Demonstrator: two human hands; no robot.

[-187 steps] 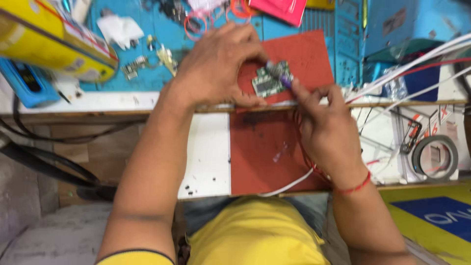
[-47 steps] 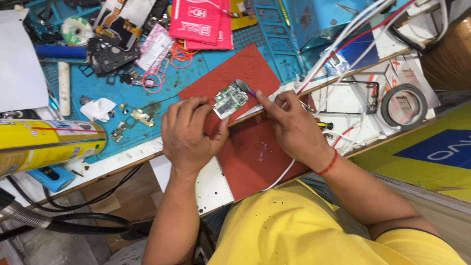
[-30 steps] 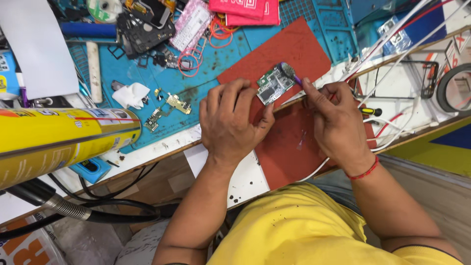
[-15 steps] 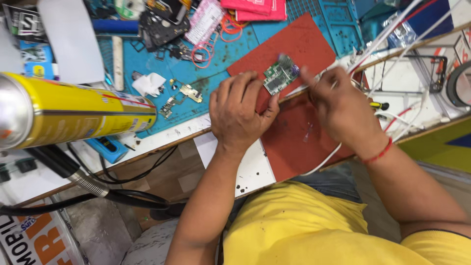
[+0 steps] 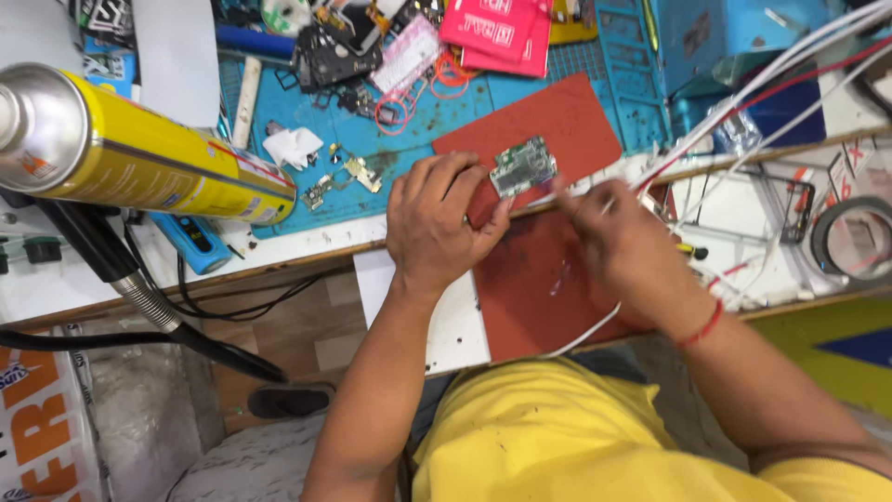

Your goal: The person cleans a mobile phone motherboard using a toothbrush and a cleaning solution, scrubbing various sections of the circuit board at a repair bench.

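My left hand [image 5: 437,223] pinches a small green circuit board [image 5: 522,167] between thumb and fingers, holding it over a red mat [image 5: 548,130]. My right hand [image 5: 618,237] is blurred, just right of the board, and grips a thin tool whose tip points at the board's right edge; a white cable runs from under this hand. A red thread circles my right wrist. A second red mat [image 5: 544,288] lies under my right hand at the bench's near edge.
A yellow spray can [image 5: 139,153] looms at upper left. The blue work mat [image 5: 390,149] holds small metal parts, a phone frame [image 5: 334,56], rubber bands and pink packets [image 5: 492,33]. White and red cables, a tape roll [image 5: 850,246] lie right.
The view has swung so the bench sits further right and the spray can fills more of the left. My left hand still holds the board; my right hand stays at its right edge.
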